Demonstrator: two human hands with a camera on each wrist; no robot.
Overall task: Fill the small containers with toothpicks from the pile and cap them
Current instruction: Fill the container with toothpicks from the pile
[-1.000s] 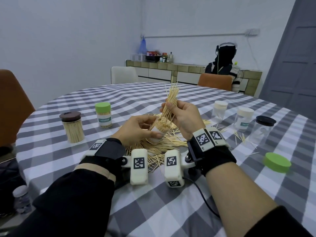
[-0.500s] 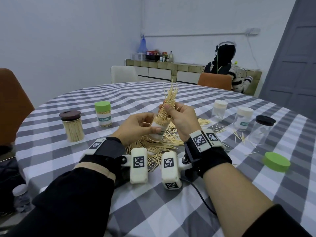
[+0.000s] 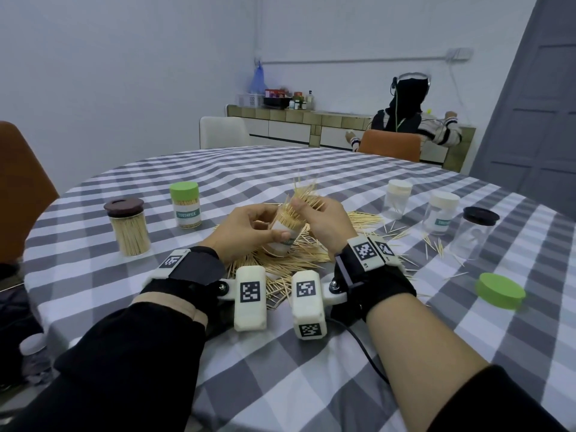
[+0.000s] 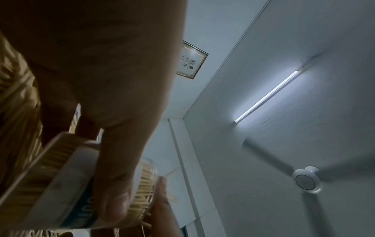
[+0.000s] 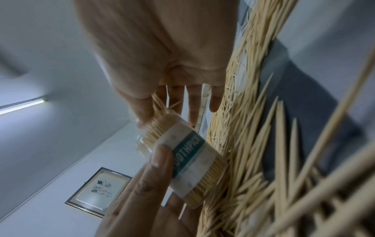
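My left hand [image 3: 268, 227] grips a small clear container [image 3: 282, 241] with a white and teal "TOOTHPICK" label, tilted above the toothpick pile [image 3: 280, 269]. A bundle of toothpicks [image 3: 304, 198] sticks out of its open mouth, and my right hand [image 3: 300, 208] pinches that bundle at the rim. In the right wrist view the container [image 5: 188, 160] looks packed with toothpicks, with my left thumb [image 5: 160, 158] across the label. The left wrist view shows the same container [image 4: 67, 184] under my thumb. A loose green cap [image 3: 500, 289] lies on the cloth at the right.
At the left stand a brown-lidded jar [image 3: 127, 227] and a green-capped container [image 3: 184, 204], both full. At the right are two white-capped containers [image 3: 397, 198] [image 3: 441, 213] and a black-lidded jar [image 3: 475, 232], with stray toothpicks around them. A person sits beyond the checked table [image 3: 311, 385].
The bundle has sunk deeper into the container, with my right hand lowering along it to the rim. My left hand keeps hold of the container.
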